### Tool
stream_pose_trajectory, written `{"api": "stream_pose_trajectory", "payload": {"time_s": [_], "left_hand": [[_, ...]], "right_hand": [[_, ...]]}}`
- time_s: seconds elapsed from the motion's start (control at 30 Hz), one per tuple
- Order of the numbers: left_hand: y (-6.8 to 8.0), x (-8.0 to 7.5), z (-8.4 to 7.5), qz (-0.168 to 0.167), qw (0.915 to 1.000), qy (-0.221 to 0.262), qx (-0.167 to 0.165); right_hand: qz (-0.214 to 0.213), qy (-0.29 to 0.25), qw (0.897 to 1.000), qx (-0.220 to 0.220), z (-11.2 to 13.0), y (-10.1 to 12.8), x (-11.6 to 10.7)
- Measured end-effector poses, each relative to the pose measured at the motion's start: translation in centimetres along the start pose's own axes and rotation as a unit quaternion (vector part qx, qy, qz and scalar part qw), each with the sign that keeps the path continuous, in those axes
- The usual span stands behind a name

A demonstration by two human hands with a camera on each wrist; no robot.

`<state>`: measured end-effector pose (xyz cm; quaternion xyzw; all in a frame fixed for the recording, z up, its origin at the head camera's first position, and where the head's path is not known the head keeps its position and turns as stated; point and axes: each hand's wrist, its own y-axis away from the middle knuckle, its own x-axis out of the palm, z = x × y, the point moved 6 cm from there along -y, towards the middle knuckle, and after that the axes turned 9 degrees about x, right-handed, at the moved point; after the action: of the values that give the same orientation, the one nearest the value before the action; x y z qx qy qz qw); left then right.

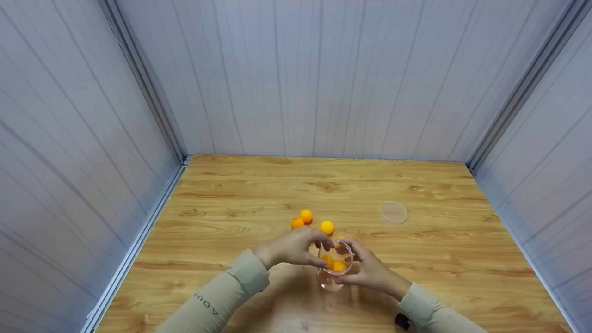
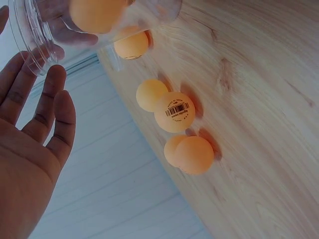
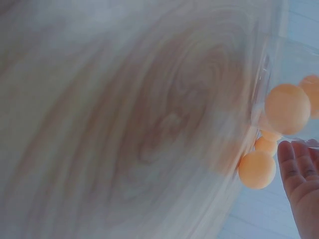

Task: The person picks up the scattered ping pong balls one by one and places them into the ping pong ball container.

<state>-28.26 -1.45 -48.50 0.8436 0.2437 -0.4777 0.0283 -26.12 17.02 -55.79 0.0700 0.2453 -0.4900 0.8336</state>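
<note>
My right hand (image 1: pixel 370 273) grips a clear plastic jar (image 1: pixel 329 280) just above the wooden table (image 1: pixel 259 185), tilted with its mouth toward my left hand. Orange balls (image 1: pixel 339 266) lie inside it; in the left wrist view one orange ball (image 2: pixel 94 12) sits at the jar's (image 2: pixel 30 35) mouth. My left hand (image 1: pixel 296 247) is at the jar's rim, and its fingers (image 2: pixel 50 99) are straight and hold nothing. Three loose orange balls (image 1: pixel 305 215) lie on the table just beyond the hands. The jar's wall (image 3: pixel 149 124) fills the right wrist view as a blur.
A round clear lid (image 1: pixel 393 212) lies flat on the table to the right of the loose balls. Pale panelled walls (image 1: pixel 323 78) close in the table at the left, back and right.
</note>
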Motion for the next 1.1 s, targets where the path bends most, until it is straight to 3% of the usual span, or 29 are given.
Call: {"api": "stream_pose_trajectory", "payload": {"time_s": [0.53,0.87,1.1], "left_hand": [[0.3,0.0,0.1,-0.008,0.9999,0.007,-0.01],[1.3,-0.6,0.2,-0.095,0.9936,0.061,-0.001],[1.8,-1.3,0.5,-0.122,0.99,0.07,-0.01]], "right_hand": [[0.0,-0.005,1.0,0.011,-0.2,-0.1,0.0],[0.007,-0.002,1.0,0.016,0.1,0.1,-0.1],[0.005,-0.002,1.0,0.016,0.1,0.1,0.0]]}}
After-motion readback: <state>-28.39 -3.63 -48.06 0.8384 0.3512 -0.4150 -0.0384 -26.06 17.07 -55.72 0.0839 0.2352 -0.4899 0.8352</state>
